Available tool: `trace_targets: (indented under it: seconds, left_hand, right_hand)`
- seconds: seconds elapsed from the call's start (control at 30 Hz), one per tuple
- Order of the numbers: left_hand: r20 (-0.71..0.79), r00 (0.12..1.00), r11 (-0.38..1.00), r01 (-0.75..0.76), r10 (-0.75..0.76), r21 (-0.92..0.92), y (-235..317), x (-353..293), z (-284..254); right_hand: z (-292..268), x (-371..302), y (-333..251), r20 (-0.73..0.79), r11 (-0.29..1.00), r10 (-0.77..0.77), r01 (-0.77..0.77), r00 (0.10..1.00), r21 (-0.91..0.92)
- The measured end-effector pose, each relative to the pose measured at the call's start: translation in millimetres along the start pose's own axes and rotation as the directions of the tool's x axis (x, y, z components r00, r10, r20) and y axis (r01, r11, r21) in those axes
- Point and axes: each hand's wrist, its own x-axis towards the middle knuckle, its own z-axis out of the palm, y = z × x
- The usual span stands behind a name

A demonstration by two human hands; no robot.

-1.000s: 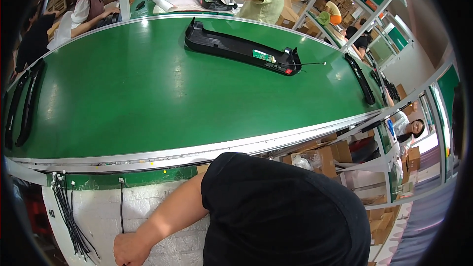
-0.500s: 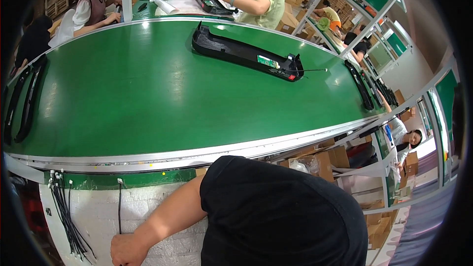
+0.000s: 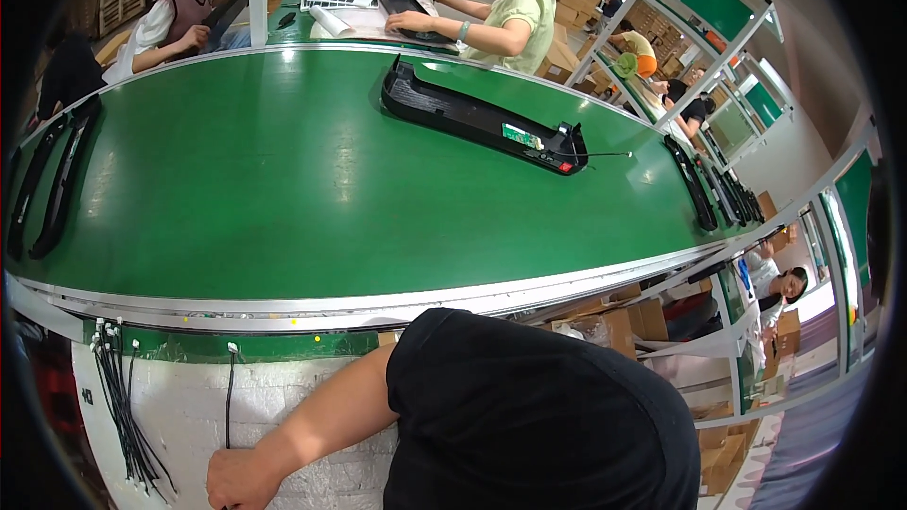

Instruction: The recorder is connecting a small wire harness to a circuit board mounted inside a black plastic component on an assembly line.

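My right arm, in a black sleeve, bends across the lower middle. At the lower left, my right hand (image 3: 241, 479) is closed around the lower part of a black cable (image 3: 230, 401). This cable hangs straight down a white padded panel (image 3: 302, 392), its white plug at the top against a green strip. To its left hangs a bundle of similar black cables (image 3: 125, 406) with white plugs at their ends. The fingertips are turned away and the cable's lower end is hidden. My left hand is not in view.
On the green work surface (image 3: 236, 198) lies a long black housing (image 3: 463, 118) with a small green circuit board. Black curved parts (image 3: 66, 179) lie at the left end, more (image 3: 694, 184) at the right. A white rail (image 3: 331, 304) runs along the near edge. Other people work beyond.
The whole view has shifted slightly. My right hand stays closed on the cable, nearly in place. Across the surface, a person in a pink vest now has a dark panel raised beside them.
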Motion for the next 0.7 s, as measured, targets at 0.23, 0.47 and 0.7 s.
trace_targets:
  seconds: [0.23,0.47,0.7]
  left_hand:
    - [-0.007,0.998,0.998,0.055,-0.055,0.026,2.9,0.9,0.3]
    - [-0.011,0.996,0.995,0.088,-0.088,0.053,-2.7,4.7,-4.1]
    - [-0.031,0.999,0.998,0.041,-0.04,0.046,2.4,1.9,4.2]
  right_hand:
    - [-0.3,1.5,1.5,-0.027,1.0,-0.009,0.01,1.0,0.014]
    - [1.5,2.3,2.1,-0.019,1.0,-0.01,0.01,1.0,-0.001]
    - [-1.5,-0.9,0.6,0.02,1.0,0.012,-0.011,1.0,-0.029]
